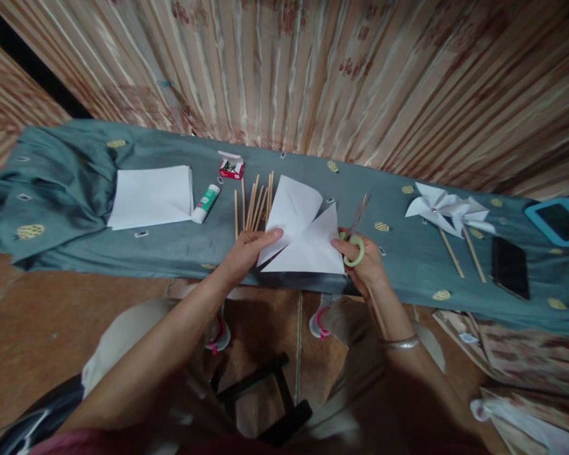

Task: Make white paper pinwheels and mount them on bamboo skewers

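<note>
A: Holding what with the left hand [246, 253]?
B: Pinching the paper [308, 234] by its left edge, thumb on top, with no gap left.
A: And with the right hand [367, 262]?
B: Pressing the paper's right edge with the thumb while clasping the scissors [355, 251], blades pointing away from the hand. Impossible to tell about fingers in the loops.
A: Seeing the paper where, exactly?
B: Between both hands, over the table [393, 253], slit from its corners towards the middle.
A: Noticing anything past the left hand?
B: Just beyond it, a loose row of sticks [253, 205] beside the paper; farther out, an open box [231, 167]. To its left, glue [206, 203], then a stack of sheets [152, 197].
A: And to the right of the right hand?
B: Two overlapping pinwheels [436, 205], then a phone [509, 266], with a blue-framed device [557, 221] farthest off.
</note>
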Tool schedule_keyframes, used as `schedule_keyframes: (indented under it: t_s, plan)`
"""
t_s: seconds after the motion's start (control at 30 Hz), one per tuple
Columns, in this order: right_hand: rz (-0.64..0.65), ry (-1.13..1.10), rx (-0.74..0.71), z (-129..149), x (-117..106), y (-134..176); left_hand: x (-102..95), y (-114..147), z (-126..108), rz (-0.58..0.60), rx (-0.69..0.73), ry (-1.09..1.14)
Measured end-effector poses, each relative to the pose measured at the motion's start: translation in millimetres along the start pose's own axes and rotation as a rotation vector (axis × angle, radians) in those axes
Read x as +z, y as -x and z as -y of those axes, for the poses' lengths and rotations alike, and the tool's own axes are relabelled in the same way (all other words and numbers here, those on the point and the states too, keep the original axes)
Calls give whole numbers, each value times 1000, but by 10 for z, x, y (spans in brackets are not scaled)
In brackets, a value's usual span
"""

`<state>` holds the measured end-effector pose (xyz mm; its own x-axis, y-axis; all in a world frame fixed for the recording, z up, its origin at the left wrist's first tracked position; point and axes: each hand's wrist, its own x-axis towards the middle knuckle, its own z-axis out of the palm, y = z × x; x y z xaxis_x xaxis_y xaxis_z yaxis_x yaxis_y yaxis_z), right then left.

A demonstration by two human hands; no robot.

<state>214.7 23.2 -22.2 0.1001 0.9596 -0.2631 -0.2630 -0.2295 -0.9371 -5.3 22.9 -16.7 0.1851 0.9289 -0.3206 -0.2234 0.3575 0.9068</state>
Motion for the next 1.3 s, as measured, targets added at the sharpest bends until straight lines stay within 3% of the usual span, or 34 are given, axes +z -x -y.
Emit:
schedule_keyframes:
  t_s: [0.2,0.33,0.5,0.57,0.7,1.03,1.3]
  plan:
    - [-198,-153,-44,-20,81,-33,98,95,-18,140,-70,411]
    - [-186,-161,-73,-98,139,-41,147,116,2,87,-70,558]
    - [-137,-2,-111,-174,176,-22,250,49,47,-156,-53,550]
    - [-108,90,-142,-182,187,-8,272,25,57,-199,-59,558]
    - [-72,152,-166,-175,207,19,281,25,43,-153,-51,596]
    - [-133,-108,-69,-129,213,-27,320,140,-18,1,-97,699]
    - [-85,-89,-73,-193,268,-35,430,149,13,3,-76,580]
